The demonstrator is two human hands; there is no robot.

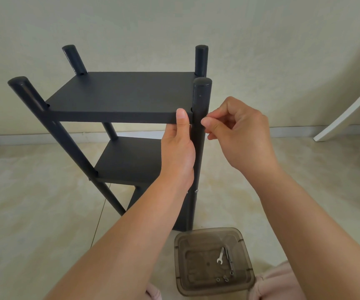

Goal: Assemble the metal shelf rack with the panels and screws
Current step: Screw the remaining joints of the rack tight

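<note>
Head view: both hands at rack post

One head cam, wide-angle, is looking fwd and down from close above the shelf rack, facing the wall at 12 o'clock; the floor tray is sitting near 5 o'clock.

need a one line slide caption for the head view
Left hand steadies the top panel while the right hand pinches a screw at the near-right post; tools wait in the tray.
</note>
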